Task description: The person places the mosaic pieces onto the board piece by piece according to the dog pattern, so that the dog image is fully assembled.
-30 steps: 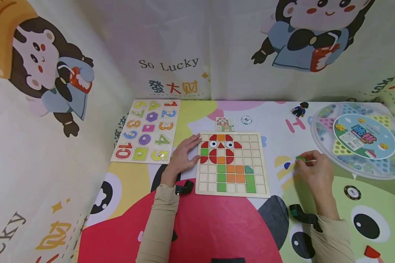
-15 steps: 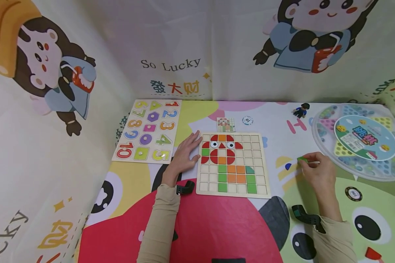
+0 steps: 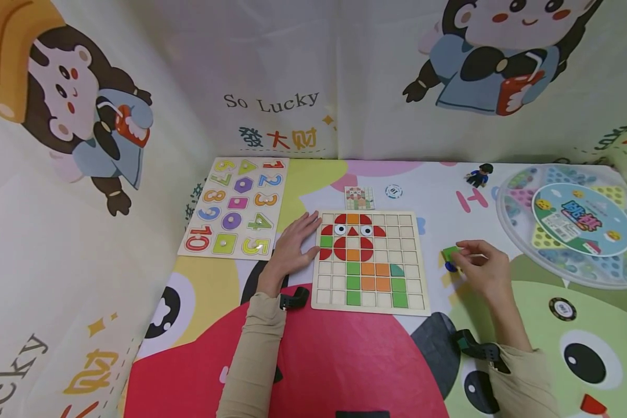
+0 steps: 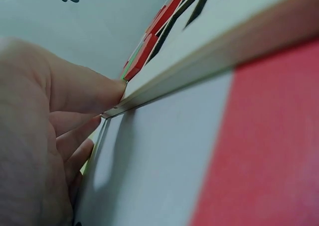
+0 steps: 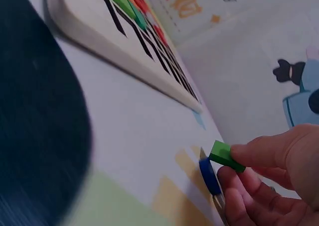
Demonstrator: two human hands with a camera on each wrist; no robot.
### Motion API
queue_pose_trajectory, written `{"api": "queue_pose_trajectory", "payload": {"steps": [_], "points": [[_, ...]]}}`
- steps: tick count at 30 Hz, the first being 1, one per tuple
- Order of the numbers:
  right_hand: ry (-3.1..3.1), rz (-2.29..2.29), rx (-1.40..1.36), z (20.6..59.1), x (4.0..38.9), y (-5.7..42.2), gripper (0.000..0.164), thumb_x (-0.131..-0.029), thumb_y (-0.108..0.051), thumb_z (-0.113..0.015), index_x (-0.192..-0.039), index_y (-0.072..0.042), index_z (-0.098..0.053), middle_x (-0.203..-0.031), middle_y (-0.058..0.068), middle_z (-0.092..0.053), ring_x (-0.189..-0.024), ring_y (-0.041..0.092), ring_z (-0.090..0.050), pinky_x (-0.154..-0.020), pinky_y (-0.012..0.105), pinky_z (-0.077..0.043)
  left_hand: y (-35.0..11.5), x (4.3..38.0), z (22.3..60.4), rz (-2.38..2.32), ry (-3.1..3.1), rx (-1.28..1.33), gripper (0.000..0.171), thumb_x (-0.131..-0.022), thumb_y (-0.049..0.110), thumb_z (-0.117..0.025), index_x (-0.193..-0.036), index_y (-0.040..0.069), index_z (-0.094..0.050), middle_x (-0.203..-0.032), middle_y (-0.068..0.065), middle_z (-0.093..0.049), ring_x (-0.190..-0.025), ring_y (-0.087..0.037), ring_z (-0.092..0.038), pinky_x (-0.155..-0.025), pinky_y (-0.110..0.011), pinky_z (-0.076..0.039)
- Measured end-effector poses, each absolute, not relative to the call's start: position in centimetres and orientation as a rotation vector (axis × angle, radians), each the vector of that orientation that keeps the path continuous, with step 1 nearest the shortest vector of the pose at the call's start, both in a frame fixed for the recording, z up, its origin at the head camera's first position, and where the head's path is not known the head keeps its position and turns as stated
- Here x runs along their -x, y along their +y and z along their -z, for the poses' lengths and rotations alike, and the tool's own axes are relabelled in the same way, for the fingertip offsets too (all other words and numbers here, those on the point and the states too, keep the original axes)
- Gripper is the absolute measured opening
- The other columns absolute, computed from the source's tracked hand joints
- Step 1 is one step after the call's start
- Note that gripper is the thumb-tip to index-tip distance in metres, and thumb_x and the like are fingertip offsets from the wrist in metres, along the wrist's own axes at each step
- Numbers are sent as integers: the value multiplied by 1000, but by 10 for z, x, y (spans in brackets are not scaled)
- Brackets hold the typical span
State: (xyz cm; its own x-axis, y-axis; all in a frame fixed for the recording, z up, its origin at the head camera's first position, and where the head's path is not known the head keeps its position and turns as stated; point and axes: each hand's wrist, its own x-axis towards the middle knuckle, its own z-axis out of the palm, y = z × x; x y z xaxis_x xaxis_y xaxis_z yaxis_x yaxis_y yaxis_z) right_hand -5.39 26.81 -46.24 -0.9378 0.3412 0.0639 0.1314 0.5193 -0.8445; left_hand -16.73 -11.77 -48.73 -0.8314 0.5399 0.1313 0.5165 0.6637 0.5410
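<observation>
My right hand (image 3: 483,267) pinches a small green block (image 3: 450,253) between thumb and fingers, to the right of the wooden grid board. Just below that block in the head view, a blue curved piece (image 3: 451,267) lies on the cloth; the right wrist view shows the green block (image 5: 225,155) close to the blue piece (image 5: 209,176). The grid board (image 3: 420,290) bears red, orange, green and eye-printed tiles. My left hand (image 3: 289,249) rests at its left edge, fingers extended, and the thumb touches the board's side in the left wrist view.
Behind the board are a small pattern card (image 3: 359,198) and a white chip (image 3: 394,191). A number puzzle (image 3: 233,207) lies left. At right are a round lidded game box (image 3: 582,217), a toy figure (image 3: 479,175), a black chip (image 3: 562,309) and a red piece (image 3: 593,404).
My right hand has moved left with the green block, which now sits over the blue piece in the head view. My left hand stays at the board's edge.
</observation>
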Motion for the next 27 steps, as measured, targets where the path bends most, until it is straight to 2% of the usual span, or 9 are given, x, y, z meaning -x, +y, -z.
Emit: {"api": "queue_pose_trajectory", "payload": {"steps": [5,8,13,19,27], "points": [[-2595,-1513,324,462,56,249,29,-93,-6,-66,-115,13,-65,-89,14,-61,-66,-3,-58,-55,14,-53,-118,167,489,-889,2830,-885,69,-87,26,-59,-151,10,-40,-160,-4,-31,-150,-24,-18,-121,-46,-15],[-2618,-1580,315,461,57,241,29,-94,-6,-64,-115,14,-64,-92,21,-62,-69,1,-59,-58,16,-55,-118,168,489,-884,2831,-881,69,-88,26,-59,-152,10,-40,-160,-4,-31,-150,-24,-18,-122,-46,-15],[-2637,-1574,327,459,57,235,26,-95,-9,-63,-113,10,-65,-94,21,-62,-73,4,-59,-60,17,-56,-118,168,489,-880,2835,-884,68,-88,25,-59,-152,10,-40,-160,-3,-31,-150,-24,-18,-122,-45,-15],[-2597,-1571,339,457,60,234,26,-96,-10,-59,-112,11,-61,-96,21,-59,-73,4,-62,-62,15,-56,-119,168,489,-879,2844,-883,68,-87,26,-59,-151,10,-41,-160,-3,-32,-150,-24,-19,-121,-46,-15],[-2614,-1640,387,454,72,224,32,-99,-19,-56,-117,8,-58,-104,21,-57,-74,9,-66,-65,15,-56,-118,168,489,-907,2829,-858,69,-87,24,-60,-152,9,-40,-160,-3,-30,-149,-24,-19,-121,-46,-15]]}}
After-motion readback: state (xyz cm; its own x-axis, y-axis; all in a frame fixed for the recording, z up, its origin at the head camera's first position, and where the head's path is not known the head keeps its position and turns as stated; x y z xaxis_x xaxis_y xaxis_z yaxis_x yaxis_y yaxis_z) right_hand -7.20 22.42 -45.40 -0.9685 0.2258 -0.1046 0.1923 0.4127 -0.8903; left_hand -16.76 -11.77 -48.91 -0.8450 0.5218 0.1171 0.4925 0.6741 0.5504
